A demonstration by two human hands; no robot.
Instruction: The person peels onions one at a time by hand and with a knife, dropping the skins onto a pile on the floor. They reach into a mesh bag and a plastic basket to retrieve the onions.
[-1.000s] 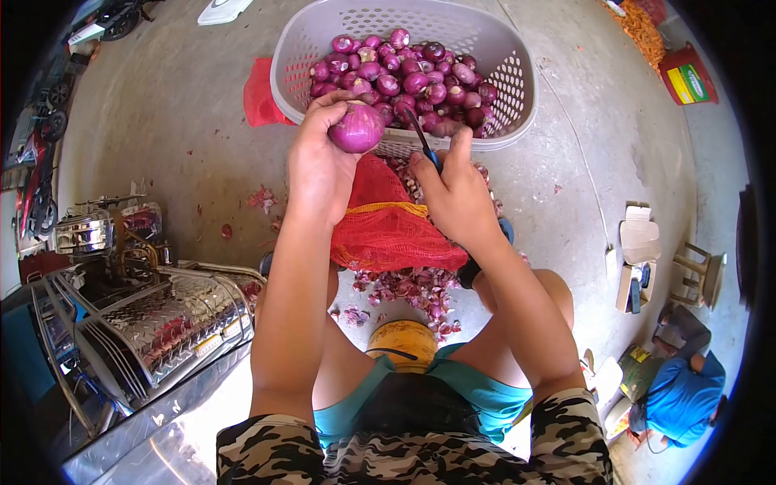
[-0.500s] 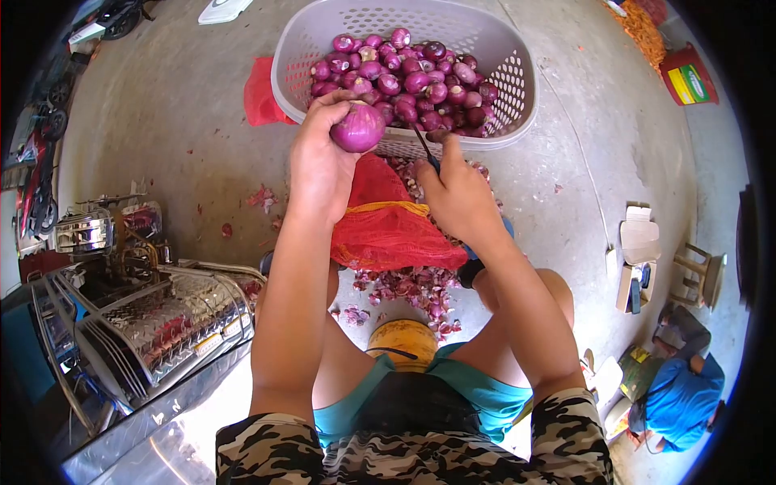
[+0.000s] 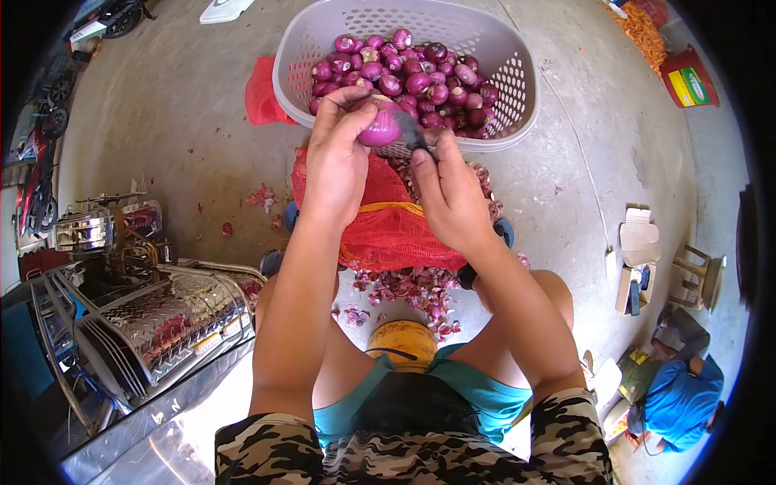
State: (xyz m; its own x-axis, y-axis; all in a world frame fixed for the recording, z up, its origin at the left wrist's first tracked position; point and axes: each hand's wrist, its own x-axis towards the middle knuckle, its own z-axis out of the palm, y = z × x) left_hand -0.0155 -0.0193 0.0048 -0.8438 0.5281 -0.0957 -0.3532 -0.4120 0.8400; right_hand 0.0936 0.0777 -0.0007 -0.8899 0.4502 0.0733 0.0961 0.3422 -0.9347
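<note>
A purple-red onion (image 3: 381, 128) is in the grip of my left hand (image 3: 338, 149), held up in front of the basket's near rim. My right hand (image 3: 447, 187) is closed around the dark handle of a small knife (image 3: 411, 131), whose blade lies against the onion's right side. Just beyond both hands, a grey plastic basket (image 3: 525, 97) contains many purple onions (image 3: 418, 82). Below them, between my legs, spreads a red mesh bag (image 3: 388, 238) with a yellow band.
Onion skins (image 3: 412, 293) litter the floor before a yellow bucket (image 3: 402, 343). More red mesh (image 3: 265, 93) lies left of the basket. A metal-framed vehicle (image 3: 162, 315) stands at left. On the right are an open cardboard box (image 3: 638, 250), a wooden stool (image 3: 697, 275) and a person in blue (image 3: 683, 400).
My left hand has shifted right with the onion and turned it. The knife has swung from pointing up beside the onion to lying against it.
</note>
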